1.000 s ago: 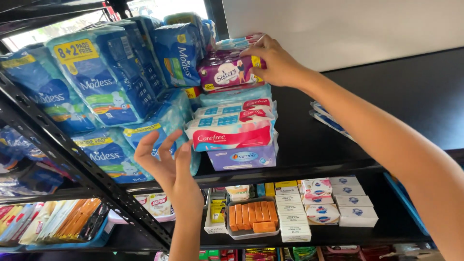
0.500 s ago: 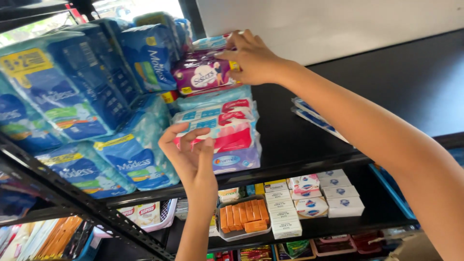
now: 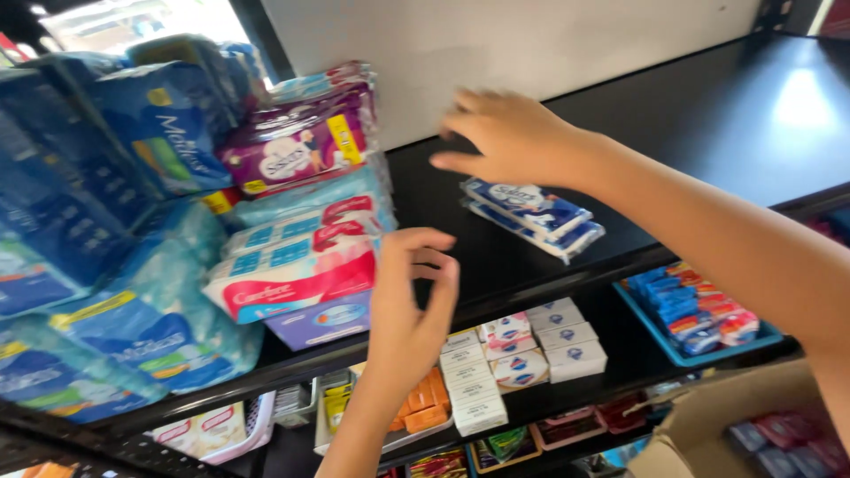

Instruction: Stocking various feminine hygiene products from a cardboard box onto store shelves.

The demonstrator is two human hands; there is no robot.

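In the head view much is blurred by motion, so the print on most packs cannot be read and the edges of the hands are soft. The right hand [image 3: 509, 137] hovers open, fingers spread, above the black shelf [image 3: 708, 133], holding nothing; its forearm runs off the right edge of the picture. Just below it two flat blue-and-white packets [image 3: 531, 215] lie stacked near the shelf's front edge, apart from the hand. The left hand [image 3: 412, 301] rises from the bottom edge, fingers loosely curled and empty, its fingertips just beside the pink-and-white pack [image 3: 292, 270] in the pile at the shelf's left part. A purple pack [image 3: 297, 146] sits on top of that pile, and big blue packs [image 3: 133, 177] crowd the left, cut off by the frame. The left arm hides part of the lower shelf, where white boxes [image 3: 540, 350] and a blue tray [image 3: 699, 310] stand. A cardboard box [image 3: 735, 416] shows at the bottom right corner, partly cut off.
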